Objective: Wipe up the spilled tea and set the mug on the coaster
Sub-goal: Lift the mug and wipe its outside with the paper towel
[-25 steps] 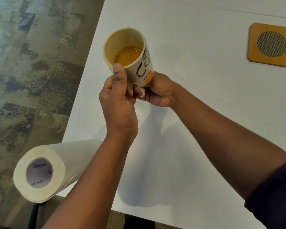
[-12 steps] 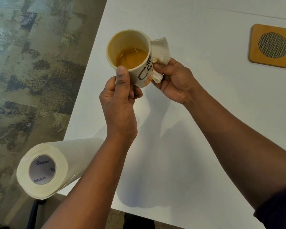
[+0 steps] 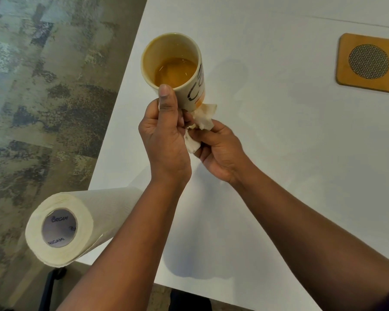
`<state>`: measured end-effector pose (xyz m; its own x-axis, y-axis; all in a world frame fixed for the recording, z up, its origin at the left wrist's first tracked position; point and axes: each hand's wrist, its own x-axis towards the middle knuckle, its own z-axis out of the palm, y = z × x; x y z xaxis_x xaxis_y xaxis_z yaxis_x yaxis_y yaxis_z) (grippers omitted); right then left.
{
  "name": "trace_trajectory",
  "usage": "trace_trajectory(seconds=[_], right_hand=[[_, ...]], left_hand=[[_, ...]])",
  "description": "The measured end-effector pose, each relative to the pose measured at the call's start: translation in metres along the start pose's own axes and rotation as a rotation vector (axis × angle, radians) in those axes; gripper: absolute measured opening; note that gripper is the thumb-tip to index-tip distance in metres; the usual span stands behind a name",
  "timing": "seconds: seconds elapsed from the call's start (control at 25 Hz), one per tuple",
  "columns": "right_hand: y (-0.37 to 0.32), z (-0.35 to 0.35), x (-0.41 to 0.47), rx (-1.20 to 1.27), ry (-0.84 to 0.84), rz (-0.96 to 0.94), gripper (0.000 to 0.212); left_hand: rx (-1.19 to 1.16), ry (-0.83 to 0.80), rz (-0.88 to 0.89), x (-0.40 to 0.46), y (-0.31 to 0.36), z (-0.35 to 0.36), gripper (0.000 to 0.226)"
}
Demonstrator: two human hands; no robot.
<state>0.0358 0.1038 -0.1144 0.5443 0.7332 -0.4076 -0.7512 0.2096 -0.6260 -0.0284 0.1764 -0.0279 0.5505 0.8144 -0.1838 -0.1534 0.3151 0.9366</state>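
Note:
A cream mug [image 3: 190, 70] with black lettering holds amber tea and is raised above the white table [image 3: 267, 153], tilted toward me. My left hand [image 3: 164, 140] grips it from below, thumb up against the rim. My right hand [image 3: 220, 151] is closed on a crumpled white paper towel [image 3: 202, 118], pressed against the mug's underside. A square wooden coaster [image 3: 368, 62] with a round mesh centre lies flat at the far right of the table, apart from both hands.
A roll of paper towels [image 3: 76, 223] lies on its side at the table's near-left corner, overhanging the edge. The table's left edge runs diagonally beside patterned carpet [image 3: 43, 97]. A dark chair part shows under the roll.
My right hand with the paper towel has moved from the mug's right side down to its base. The mug stays raised in my left hand.

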Motion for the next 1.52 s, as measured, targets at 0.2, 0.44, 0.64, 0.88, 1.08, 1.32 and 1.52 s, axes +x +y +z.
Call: trace_trajectory(seconds=[0.2,0.44,0.64,0.88,1.08,1.32,1.52], right_hand=[[-0.004,0.011,0.019,0.038,-0.082,0.078,0.017],[-0.034,0.017,0.045,-0.032,-0.13,0.203,0.022],[-0.069,-0.003,0.051,0.04,0.021,0.036,0.023],[-0.083,-0.054,0.007,0.015,-0.042,0.051,0.033],[-0.072,-0.091,-0.036,-0.047,0.017,0.086,0.038],[-0.066,-0.107,-0.057,-0.058,0.08,0.079,0.04],[-0.063,-0.113,-0.067,-0.14,0.137,0.09,0.042]], left_hand=[[-0.031,-0.013,-0.023,-0.005,0.0,0.004,0.037],[-0.035,-0.027,-0.071,-0.016,-0.005,-0.003,0.031],[0.022,-0.02,-0.036,-0.018,-0.007,-0.01,0.037],[0.042,0.055,-0.01,-0.006,-0.013,-0.011,0.04],[0.044,0.114,-0.01,0.006,-0.026,-0.009,0.042],[0.083,0.144,-0.03,0.021,-0.049,-0.004,0.038],[0.061,0.172,-0.094,0.031,-0.071,-0.002,0.04]])
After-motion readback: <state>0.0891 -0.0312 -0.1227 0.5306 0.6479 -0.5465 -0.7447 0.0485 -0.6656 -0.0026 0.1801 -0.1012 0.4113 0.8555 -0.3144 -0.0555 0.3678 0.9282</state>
